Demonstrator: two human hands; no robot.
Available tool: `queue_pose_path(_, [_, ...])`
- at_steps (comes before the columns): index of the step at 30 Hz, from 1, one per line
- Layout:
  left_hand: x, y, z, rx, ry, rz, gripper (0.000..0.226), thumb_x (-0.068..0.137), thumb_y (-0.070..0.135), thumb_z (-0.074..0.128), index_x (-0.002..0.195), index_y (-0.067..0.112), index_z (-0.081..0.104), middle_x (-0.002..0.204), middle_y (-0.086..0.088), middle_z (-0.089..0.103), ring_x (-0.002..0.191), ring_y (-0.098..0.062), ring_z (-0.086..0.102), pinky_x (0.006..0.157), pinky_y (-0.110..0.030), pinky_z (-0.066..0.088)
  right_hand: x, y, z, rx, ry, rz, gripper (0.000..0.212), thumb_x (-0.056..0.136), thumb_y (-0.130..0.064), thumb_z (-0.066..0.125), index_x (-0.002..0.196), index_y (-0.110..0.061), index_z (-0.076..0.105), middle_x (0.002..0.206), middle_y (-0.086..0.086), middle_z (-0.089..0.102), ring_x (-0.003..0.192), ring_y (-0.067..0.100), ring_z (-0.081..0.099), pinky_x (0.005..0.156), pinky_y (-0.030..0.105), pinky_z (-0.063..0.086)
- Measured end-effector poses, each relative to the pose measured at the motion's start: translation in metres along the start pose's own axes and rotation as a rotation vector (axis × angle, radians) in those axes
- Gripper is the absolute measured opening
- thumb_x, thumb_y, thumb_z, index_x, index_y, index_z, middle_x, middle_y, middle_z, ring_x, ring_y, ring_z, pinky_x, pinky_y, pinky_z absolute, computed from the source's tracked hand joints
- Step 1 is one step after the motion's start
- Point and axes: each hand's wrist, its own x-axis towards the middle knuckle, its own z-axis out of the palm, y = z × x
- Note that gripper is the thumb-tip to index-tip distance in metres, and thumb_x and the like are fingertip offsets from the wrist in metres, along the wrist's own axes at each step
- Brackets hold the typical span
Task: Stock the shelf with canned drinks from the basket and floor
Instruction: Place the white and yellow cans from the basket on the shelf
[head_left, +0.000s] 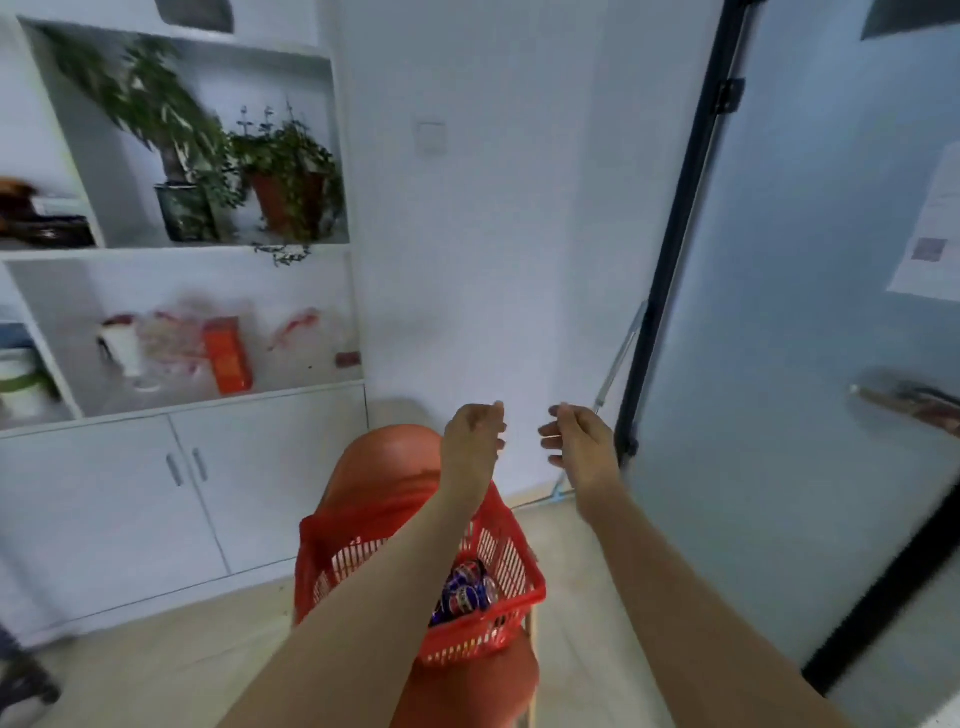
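Note:
A red plastic basket (511, 587) stands on a red chair (387, 467) in front of me, with blue canned drinks (465, 592) lying inside it. Both my arms stretch forward above the basket. My left hand (475, 434) and my right hand (576, 439) hover side by side in front of the white wall, palms turned towards each other, fingers loosely curled and holding nothing. The white shelf unit (182, 249) stands to the left; its lower open shelf (208, 400) carries an orange box (228, 356) and some blurred packaging.
Two potted plants (228, 171) fill the upper shelf compartment. White cabinet doors (171, 493) sit below the shelves. A frosted glass door with a black frame (670, 260) and a handle (904, 400) stands to the right. The view is motion-blurred.

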Motion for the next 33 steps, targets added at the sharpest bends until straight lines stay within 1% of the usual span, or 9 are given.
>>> queue_pose_path(3, [0.034, -0.03, -0.032, 0.082, 0.073, -0.056, 0.023, 0.098, 0.032, 0.054, 0.1, 0.01, 0.062, 0.093, -0.005, 0.068, 0.075, -0.015, 0.062, 0.072, -0.03, 0.052, 0.028, 0.034, 0.042, -0.031, -0.112, 0.049, 0.022, 0.102, -0.023, 0.043, 0.101, -0.012, 0.062, 0.084, 0.004, 0.067, 0.074, 0.017, 0.061, 0.068, 0.031, 0.048])
queue_pose_path(6, [0.061, -0.065, -0.061, 0.174, 0.116, -0.104, 0.02, 0.098, 0.033, 0.054, 0.086, 0.02, 0.061, 0.087, -0.005, 0.069, 0.075, -0.016, 0.062, 0.079, -0.036, 0.054, 0.051, 0.07, 0.074, -0.09, -0.206, 0.109, 0.022, 0.102, -0.026, 0.044, 0.098, -0.014, 0.063, 0.082, 0.004, 0.067, 0.076, 0.018, 0.063, 0.072, 0.034, 0.05])
queue_pose_path(10, [0.082, -0.108, -0.09, 0.218, 0.183, -0.216, 0.023, 0.096, 0.039, 0.055, 0.09, 0.019, 0.062, 0.09, -0.003, 0.071, 0.081, -0.018, 0.065, 0.081, -0.035, 0.053, 0.065, 0.119, 0.101, -0.13, -0.304, 0.204, 0.024, 0.103, -0.029, 0.044, 0.094, -0.016, 0.062, 0.081, 0.004, 0.068, 0.078, 0.018, 0.064, 0.079, 0.037, 0.052])
queue_pose_path(14, [0.087, -0.154, -0.114, 0.209, 0.221, -0.365, 0.029, 0.096, 0.041, 0.055, 0.095, 0.014, 0.064, 0.084, -0.001, 0.069, 0.072, -0.014, 0.061, 0.071, -0.027, 0.051, 0.07, 0.17, 0.121, -0.228, -0.362, 0.293, 0.025, 0.102, -0.032, 0.046, 0.095, -0.017, 0.064, 0.087, 0.005, 0.07, 0.083, 0.02, 0.066, 0.082, 0.038, 0.053])
queue_pose_path(20, [0.104, -0.221, -0.143, 0.243, 0.172, -0.566, 0.032, 0.094, 0.045, 0.055, 0.092, 0.015, 0.065, 0.089, -0.002, 0.072, 0.084, -0.023, 0.068, 0.084, -0.04, 0.056, 0.082, 0.238, 0.141, -0.332, -0.416, 0.456, 0.024, 0.102, -0.031, 0.045, 0.096, -0.015, 0.063, 0.089, 0.007, 0.069, 0.08, 0.019, 0.064, 0.071, 0.03, 0.049])
queue_pose_path(23, [0.118, -0.248, -0.15, 0.244, 0.137, -0.631, 0.032, 0.093, 0.045, 0.056, 0.09, 0.015, 0.066, 0.086, -0.002, 0.07, 0.08, -0.021, 0.065, 0.084, -0.044, 0.054, 0.094, 0.261, 0.145, -0.37, -0.389, 0.529, 0.028, 0.102, -0.033, 0.045, 0.097, -0.013, 0.063, 0.088, 0.007, 0.069, 0.084, 0.022, 0.064, 0.077, 0.036, 0.052])
queue_pose_path(27, [0.133, -0.282, -0.15, 0.225, 0.029, -0.754, 0.034, 0.095, 0.042, 0.056, 0.093, 0.01, 0.063, 0.085, -0.006, 0.064, 0.077, -0.021, 0.058, 0.073, -0.037, 0.049, 0.111, 0.296, 0.145, -0.384, -0.323, 0.67, 0.034, 0.101, -0.039, 0.046, 0.103, -0.01, 0.064, 0.095, 0.01, 0.068, 0.09, 0.025, 0.065, 0.083, 0.042, 0.052])
queue_pose_path(30, [0.14, -0.317, -0.146, 0.211, -0.021, -0.845, 0.031, 0.095, 0.045, 0.055, 0.099, 0.015, 0.062, 0.096, -0.008, 0.066, 0.088, -0.022, 0.061, 0.084, -0.042, 0.051, 0.121, 0.327, 0.14, -0.408, -0.317, 0.774, 0.041, 0.099, -0.045, 0.046, 0.109, -0.008, 0.061, 0.1, 0.009, 0.067, 0.092, 0.024, 0.064, 0.079, 0.039, 0.053])
queue_pose_path(33, [0.146, -0.347, -0.138, 0.235, -0.087, -0.939, 0.029, 0.095, 0.047, 0.054, 0.099, 0.019, 0.06, 0.105, -0.004, 0.064, 0.099, -0.02, 0.059, 0.092, -0.04, 0.049, 0.127, 0.36, 0.134, -0.477, -0.336, 0.865, 0.048, 0.098, -0.049, 0.044, 0.116, -0.006, 0.059, 0.109, 0.012, 0.066, 0.096, 0.026, 0.064, 0.086, 0.042, 0.054])
